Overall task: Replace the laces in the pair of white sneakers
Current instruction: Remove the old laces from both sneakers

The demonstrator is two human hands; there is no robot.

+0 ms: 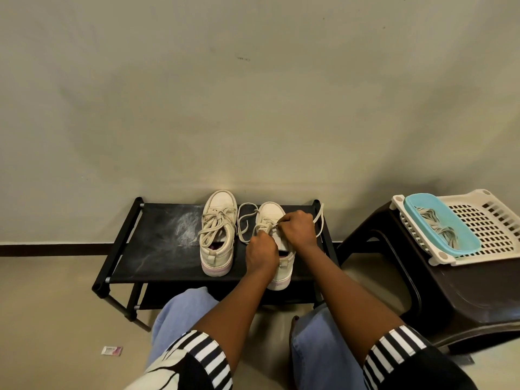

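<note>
Nearest, cut off by the bottom edge: two black-and-white striped sleeves and knees in blue jeans. On the floor at lower left, a small packet, print too small to read.

Further out, two bare forearms reaching to a low black shoe rack. Over the eyelets of the right-side sneaker, the left hand, fingers curled and pinching the lace. Just beyond it, the right hand, likewise pinched on that lace, close to the left fingertips. Exact eyelet hidden behind the knuckles. Most of this sneaker covered by hands and wrists, with only the toe cap, a strip of tongue and the heel showing. One loose loop of lace lying on the rack between the two shoes; the other end trailing past the right hand near the rack's far corner.

Just beside it, to the left, the second white sneaker: upright, toe to the wall, loosely laced, apart from both hands.

At right, a dark brown plastic stool, partly cut off, carrying a white slotted basket with a blue tray on top. Pale strands inside the tray, possibly laces, hard to make out.

Behind everything, a plain wall with a dark skirting strip.
</note>
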